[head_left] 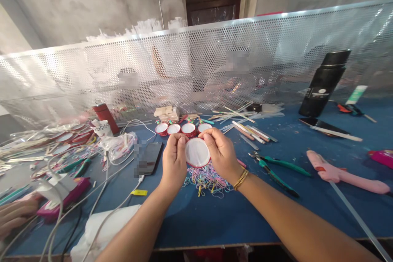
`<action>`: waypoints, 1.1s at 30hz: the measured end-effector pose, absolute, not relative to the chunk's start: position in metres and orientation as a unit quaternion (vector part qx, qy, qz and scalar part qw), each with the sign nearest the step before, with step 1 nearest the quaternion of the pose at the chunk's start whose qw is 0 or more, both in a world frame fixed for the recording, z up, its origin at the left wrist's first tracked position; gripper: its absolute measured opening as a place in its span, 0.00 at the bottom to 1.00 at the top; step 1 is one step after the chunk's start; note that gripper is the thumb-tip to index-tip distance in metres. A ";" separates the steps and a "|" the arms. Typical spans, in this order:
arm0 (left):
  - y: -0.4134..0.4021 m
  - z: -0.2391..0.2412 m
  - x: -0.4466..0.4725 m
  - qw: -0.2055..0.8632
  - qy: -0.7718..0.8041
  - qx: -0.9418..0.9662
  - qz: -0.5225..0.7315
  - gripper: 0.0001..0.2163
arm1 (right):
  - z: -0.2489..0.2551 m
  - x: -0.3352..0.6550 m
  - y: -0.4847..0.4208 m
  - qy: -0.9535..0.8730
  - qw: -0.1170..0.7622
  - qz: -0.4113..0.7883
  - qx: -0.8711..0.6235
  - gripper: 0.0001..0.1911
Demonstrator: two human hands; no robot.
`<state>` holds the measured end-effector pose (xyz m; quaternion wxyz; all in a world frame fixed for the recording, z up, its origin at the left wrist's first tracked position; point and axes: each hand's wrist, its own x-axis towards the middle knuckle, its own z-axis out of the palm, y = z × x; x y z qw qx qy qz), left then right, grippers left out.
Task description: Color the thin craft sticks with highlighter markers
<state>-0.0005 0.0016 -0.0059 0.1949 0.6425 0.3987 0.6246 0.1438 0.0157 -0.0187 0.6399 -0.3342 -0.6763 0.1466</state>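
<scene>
Both of my hands grip a small red-rimmed drum (198,153) by its sides, its round white face turned toward me. My left hand (174,157) is closed on the left edge with the thumb on top. On the right edge, my right hand (221,153) pinches it between thumb and fingers; a gold bracelet circles that wrist. Below the drum lies a pile of pastel elastic loops (205,180). Just beyond my fingers, several similar small red drums (188,130) stand in a row, with small coloured pieces at their backs.
Green-handled pliers (278,168), a pink glue gun (345,172) and a black bottle (322,86) are to the right. Glue sticks and thin sticks (251,131) lie behind. Leftward are a phone (150,157), cables, a magenta power strip (63,200) and another person's hand (16,215).
</scene>
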 end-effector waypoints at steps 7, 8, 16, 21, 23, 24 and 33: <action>0.002 -0.007 -0.001 0.191 0.401 0.642 0.625 0.11 | -0.018 0.143 0.015 -0.677 0.640 0.140 -0.336 0.13; 0.002 -0.006 -0.001 0.189 0.403 0.642 0.624 0.12 | -0.018 0.143 0.015 -0.677 0.640 0.141 -0.336 0.13; 0.000 -0.005 0.000 0.192 0.412 0.629 0.630 0.12 | -0.019 0.142 0.015 -0.678 0.638 0.136 -0.338 0.13; 0.001 -0.005 -0.001 0.188 0.414 0.629 0.630 0.12 | -0.019 0.141 0.015 -0.676 0.639 0.142 -0.339 0.14; 0.001 -0.005 -0.001 0.186 0.417 0.631 0.628 0.12 | -0.020 0.141 0.016 -0.677 0.638 0.140 -0.338 0.14; 0.001 -0.006 -0.001 0.183 0.418 0.631 0.628 0.12 | -0.020 0.141 0.016 -0.678 0.638 0.140 -0.337 0.14; 0.001 -0.007 -0.001 0.178 0.407 0.639 0.628 0.13 | -0.021 0.141 0.016 -0.673 0.640 0.150 -0.339 0.13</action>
